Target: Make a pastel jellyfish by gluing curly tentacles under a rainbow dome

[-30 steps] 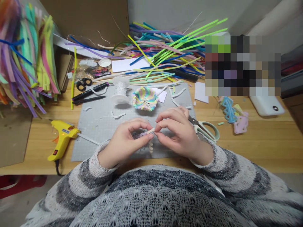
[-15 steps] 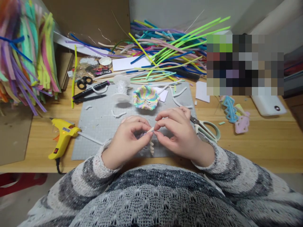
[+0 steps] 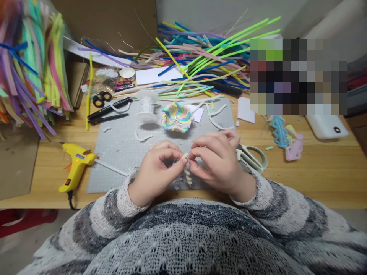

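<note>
Over the front of the grey cutting mat [image 3: 114, 152], my left hand [image 3: 159, 170] pinches a cream fuzzy strip whose coiled end [image 3: 187, 177] hangs below the fingers. My right hand [image 3: 216, 162] is closed at the strip's upper end, its thumb and forefinger pressed together; the small part between them is hard to make out. Behind the hands lie a ruffled pastel flower shape [image 3: 177, 117] and a clear spool [image 3: 146, 107]. Green-handled scissors [image 3: 254, 158] lie beside my right hand, partly hidden by it.
A yellow glue gun [image 3: 76, 164] lies at the left. Black scissors [image 3: 101, 99] and pens [image 3: 110, 109] are behind it. Colourful pipe cleaners [image 3: 206, 57] pile up at the back. Blue and pink pieces [image 3: 279, 131] and a white box [image 3: 327, 128] are at the right.
Both hands have shifted slightly right with the cream strip. The right hand's fingers have drawn a little closer together, and the hand now covers more of the green-handled scissors.
</note>
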`<action>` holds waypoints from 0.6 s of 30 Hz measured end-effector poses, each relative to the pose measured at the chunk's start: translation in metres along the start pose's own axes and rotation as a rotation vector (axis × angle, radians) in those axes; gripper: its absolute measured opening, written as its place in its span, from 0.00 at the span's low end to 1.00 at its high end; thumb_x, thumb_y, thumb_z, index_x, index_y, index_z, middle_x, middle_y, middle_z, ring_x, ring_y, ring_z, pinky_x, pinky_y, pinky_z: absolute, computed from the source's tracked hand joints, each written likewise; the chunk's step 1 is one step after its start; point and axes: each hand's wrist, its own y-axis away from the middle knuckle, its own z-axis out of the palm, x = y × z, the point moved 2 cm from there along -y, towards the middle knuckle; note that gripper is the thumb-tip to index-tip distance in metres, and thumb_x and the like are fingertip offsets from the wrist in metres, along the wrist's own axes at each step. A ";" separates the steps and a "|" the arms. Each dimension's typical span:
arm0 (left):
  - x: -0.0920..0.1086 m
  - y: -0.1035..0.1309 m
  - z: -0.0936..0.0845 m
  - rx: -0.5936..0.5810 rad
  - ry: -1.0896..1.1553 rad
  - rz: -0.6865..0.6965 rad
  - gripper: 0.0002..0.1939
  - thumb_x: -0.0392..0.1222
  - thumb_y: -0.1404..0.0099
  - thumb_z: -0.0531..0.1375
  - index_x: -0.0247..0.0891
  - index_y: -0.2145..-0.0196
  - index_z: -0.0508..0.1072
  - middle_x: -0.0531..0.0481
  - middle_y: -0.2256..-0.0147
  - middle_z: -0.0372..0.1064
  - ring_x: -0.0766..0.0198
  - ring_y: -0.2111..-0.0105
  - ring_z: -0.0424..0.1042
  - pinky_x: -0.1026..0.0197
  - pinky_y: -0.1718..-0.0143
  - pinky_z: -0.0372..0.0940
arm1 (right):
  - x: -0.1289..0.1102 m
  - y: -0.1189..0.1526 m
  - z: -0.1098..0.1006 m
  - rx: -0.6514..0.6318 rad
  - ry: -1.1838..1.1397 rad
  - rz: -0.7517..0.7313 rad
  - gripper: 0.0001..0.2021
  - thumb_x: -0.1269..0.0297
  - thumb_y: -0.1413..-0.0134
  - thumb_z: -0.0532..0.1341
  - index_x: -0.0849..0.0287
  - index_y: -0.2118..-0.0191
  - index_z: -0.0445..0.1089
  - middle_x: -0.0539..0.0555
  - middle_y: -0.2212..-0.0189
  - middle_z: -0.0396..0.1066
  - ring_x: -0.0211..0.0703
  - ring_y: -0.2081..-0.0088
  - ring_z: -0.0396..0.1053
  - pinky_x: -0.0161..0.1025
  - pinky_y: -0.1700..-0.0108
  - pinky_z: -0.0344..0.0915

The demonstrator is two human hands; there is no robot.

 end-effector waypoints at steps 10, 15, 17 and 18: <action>0.001 -0.001 -0.001 0.016 0.077 0.014 0.04 0.37 0.39 0.63 0.39 0.72 0.75 0.50 0.69 0.70 0.64 0.66 0.70 0.56 0.61 0.65 | 0.001 -0.001 -0.003 0.029 -0.081 0.049 0.04 0.69 0.47 0.62 0.53 0.66 0.67 0.48 0.66 0.74 0.45 0.59 0.69 0.49 0.53 0.50; 0.002 -0.001 -0.001 0.024 0.055 0.021 0.04 0.37 0.39 0.63 0.39 0.72 0.75 0.50 0.70 0.70 0.64 0.66 0.70 0.56 0.61 0.65 | 0.001 -0.002 -0.003 0.006 -0.143 0.045 0.03 0.70 0.47 0.61 0.55 0.67 0.68 0.49 0.66 0.73 0.44 0.60 0.69 0.48 0.54 0.51; 0.002 -0.001 -0.001 0.019 0.032 0.030 0.04 0.37 0.39 0.62 0.39 0.72 0.75 0.50 0.70 0.70 0.64 0.66 0.70 0.56 0.61 0.65 | 0.000 -0.001 -0.004 0.011 -0.177 0.058 0.02 0.70 0.46 0.61 0.55 0.67 0.69 0.49 0.66 0.73 0.44 0.61 0.69 0.48 0.55 0.51; 0.002 -0.001 -0.002 0.018 0.016 0.040 0.04 0.36 0.39 0.62 0.39 0.72 0.75 0.50 0.70 0.71 0.64 0.66 0.70 0.56 0.61 0.65 | 0.000 -0.001 -0.004 0.012 -0.193 0.072 0.02 0.70 0.46 0.61 0.55 0.67 0.69 0.49 0.66 0.73 0.44 0.61 0.69 0.48 0.55 0.52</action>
